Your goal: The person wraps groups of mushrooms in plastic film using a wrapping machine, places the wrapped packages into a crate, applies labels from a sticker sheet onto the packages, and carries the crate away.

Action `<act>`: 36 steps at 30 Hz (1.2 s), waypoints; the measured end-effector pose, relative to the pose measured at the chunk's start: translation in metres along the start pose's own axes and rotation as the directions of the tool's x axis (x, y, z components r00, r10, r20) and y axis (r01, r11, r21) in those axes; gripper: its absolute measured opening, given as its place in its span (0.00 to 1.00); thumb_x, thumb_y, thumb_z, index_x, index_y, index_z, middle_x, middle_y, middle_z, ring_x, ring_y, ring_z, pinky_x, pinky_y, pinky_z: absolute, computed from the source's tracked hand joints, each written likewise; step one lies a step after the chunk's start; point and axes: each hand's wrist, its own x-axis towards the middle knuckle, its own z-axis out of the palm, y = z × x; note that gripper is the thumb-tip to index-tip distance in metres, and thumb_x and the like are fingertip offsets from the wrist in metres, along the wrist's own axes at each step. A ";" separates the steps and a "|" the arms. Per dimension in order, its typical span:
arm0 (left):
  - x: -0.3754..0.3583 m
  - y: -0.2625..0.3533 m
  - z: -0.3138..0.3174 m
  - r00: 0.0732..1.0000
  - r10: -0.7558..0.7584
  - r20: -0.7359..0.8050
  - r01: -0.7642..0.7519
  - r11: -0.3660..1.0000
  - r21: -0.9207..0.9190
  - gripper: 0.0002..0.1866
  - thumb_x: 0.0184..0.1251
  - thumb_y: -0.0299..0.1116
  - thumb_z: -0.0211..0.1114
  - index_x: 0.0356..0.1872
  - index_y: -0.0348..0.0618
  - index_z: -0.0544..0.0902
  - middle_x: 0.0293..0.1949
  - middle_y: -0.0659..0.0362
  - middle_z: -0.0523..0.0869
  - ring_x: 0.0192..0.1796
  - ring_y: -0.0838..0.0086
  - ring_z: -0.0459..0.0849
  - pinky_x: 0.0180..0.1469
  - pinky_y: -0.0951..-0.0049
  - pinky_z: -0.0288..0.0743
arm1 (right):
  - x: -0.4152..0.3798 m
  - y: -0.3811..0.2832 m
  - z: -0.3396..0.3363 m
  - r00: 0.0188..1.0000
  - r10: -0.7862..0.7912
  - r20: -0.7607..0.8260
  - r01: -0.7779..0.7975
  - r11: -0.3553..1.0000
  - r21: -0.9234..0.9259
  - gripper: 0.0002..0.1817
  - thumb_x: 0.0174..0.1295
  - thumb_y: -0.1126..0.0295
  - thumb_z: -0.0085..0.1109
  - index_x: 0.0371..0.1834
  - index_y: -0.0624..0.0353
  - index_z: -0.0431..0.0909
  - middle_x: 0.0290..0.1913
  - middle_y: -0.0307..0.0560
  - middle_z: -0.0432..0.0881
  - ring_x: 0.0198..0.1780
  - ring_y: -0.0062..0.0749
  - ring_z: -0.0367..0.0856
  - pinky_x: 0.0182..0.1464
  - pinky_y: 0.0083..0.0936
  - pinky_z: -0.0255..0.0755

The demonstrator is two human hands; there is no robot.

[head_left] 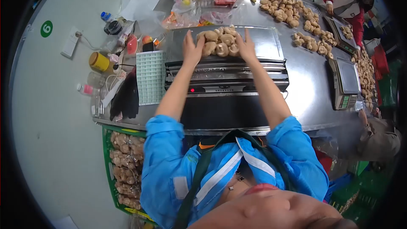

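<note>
A heaped pile of shiitake mushrooms (221,42) sits over the flat metal top of a wrapping machine (265,44). My left hand (193,50) holds the pile's left side, its fingers reaching forward. Against the right side, my right hand (246,47) grips it the same way, so the mushrooms are held between both palms. Whether a tray or film lies under them I cannot make out. Nearer to me, the machine has dark rollers (224,68) and a lit red light (192,90).
Loose mushrooms (282,6) are spread at the back right, near two scales (348,76). A co-worker in a red and white jacket (343,0) reaches in there. A label sheet (151,78), jars and bottles stand left. Bagged mushrooms fill a green crate (108,161) below.
</note>
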 end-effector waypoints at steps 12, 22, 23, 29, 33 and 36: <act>0.005 -0.007 -0.128 0.062 0.496 0.866 -0.989 0.145 -0.013 0.21 0.54 0.34 0.57 0.53 0.56 0.75 0.20 0.68 0.72 0.32 0.76 0.74 0.46 0.73 0.63 | -0.020 -0.006 -0.131 0.274 -0.353 0.895 0.912 0.390 -0.125 0.26 0.49 0.70 0.56 0.56 0.47 0.70 0.28 0.41 0.74 0.32 0.36 0.75 0.38 0.32 0.69; 0.000 -0.010 -0.115 0.163 0.480 0.862 -0.962 0.273 0.030 0.21 0.53 0.36 0.59 0.51 0.57 0.77 0.18 0.70 0.74 0.26 0.77 0.72 0.37 0.75 0.63 | 0.083 -0.026 -0.062 0.872 -0.305 0.382 0.375 0.919 -0.123 0.24 0.50 0.64 0.62 0.53 0.53 0.74 0.40 0.51 0.79 0.44 0.41 0.77 0.47 0.32 0.70; 0.001 -0.009 -0.115 0.165 0.494 0.854 -0.953 0.303 0.009 0.21 0.52 0.34 0.59 0.51 0.57 0.77 0.17 0.70 0.73 0.26 0.77 0.72 0.37 0.74 0.63 | 0.100 -0.014 -0.040 0.842 -0.389 0.373 0.478 0.859 -0.182 0.24 0.50 0.63 0.62 0.53 0.53 0.73 0.40 0.52 0.79 0.44 0.40 0.77 0.48 0.30 0.70; -0.001 -0.016 -0.118 0.219 0.478 0.851 -0.938 0.344 0.048 0.23 0.51 0.40 0.63 0.52 0.60 0.77 0.18 0.70 0.71 0.28 0.77 0.70 0.41 0.74 0.63 | 0.132 -0.008 0.021 0.752 -0.141 0.644 0.335 0.923 -0.190 0.26 0.49 0.63 0.63 0.53 0.57 0.74 0.40 0.52 0.81 0.42 0.35 0.79 0.48 0.25 0.71; -0.002 -0.015 -0.118 0.259 0.462 0.848 -0.919 0.388 0.070 0.23 0.51 0.40 0.63 0.52 0.60 0.76 0.18 0.70 0.71 0.28 0.77 0.71 0.42 0.73 0.63 | 0.124 -0.028 0.002 0.833 -0.159 0.530 0.119 0.987 0.109 0.25 0.46 0.66 0.64 0.50 0.60 0.75 0.41 0.49 0.81 0.42 0.32 0.79 0.48 0.27 0.71; -0.002 -0.017 -0.118 0.265 0.490 0.830 -0.917 0.395 0.060 0.20 0.53 0.37 0.59 0.50 0.60 0.78 0.18 0.70 0.72 0.28 0.77 0.72 0.41 0.73 0.63 | 0.063 -0.082 -0.029 0.717 -0.243 0.654 0.283 0.958 0.045 0.25 0.46 0.66 0.64 0.50 0.57 0.76 0.41 0.49 0.82 0.42 0.32 0.80 0.48 0.28 0.72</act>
